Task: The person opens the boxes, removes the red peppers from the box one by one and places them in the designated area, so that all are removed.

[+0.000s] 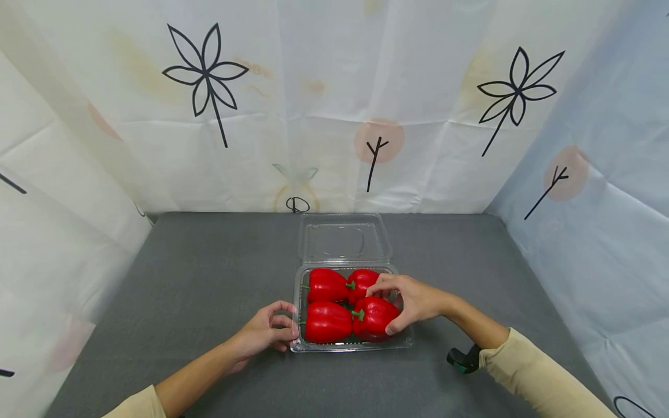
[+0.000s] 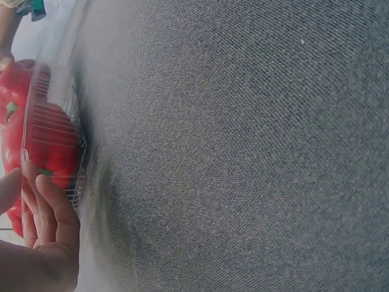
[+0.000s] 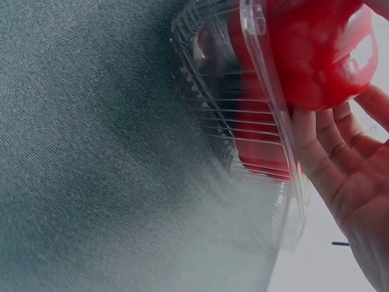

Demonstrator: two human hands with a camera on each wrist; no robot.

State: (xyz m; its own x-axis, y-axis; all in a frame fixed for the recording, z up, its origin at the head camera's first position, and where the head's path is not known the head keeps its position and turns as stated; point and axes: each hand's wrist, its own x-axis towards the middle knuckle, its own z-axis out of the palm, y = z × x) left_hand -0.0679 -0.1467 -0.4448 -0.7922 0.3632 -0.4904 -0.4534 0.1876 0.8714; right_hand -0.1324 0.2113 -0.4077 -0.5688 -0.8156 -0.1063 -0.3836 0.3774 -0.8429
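Observation:
A clear plastic clamshell box (image 1: 349, 348) holds several red bell peppers with green stems, its lid (image 1: 342, 239) folded back flat behind it. My right hand (image 1: 422, 301) grips the front right bell pepper (image 1: 376, 319), thumb at its near side and fingers over the far side. In the right wrist view this pepper (image 3: 319, 55) bulges above the box's rim, fingertips against its underside. My left hand (image 1: 265, 331) pinches the left rim of the box. The left wrist view shows the fingers (image 2: 58, 210) along the outside wall and the thumb (image 2: 9, 190) on the upper side.
The box stands on a grey cloth-covered table (image 1: 219, 261). White printed fabric (image 1: 313, 87) hangs behind it, with more fabric at the left and right sides. A black wrist strap with a camera (image 1: 464, 360) is on the right forearm.

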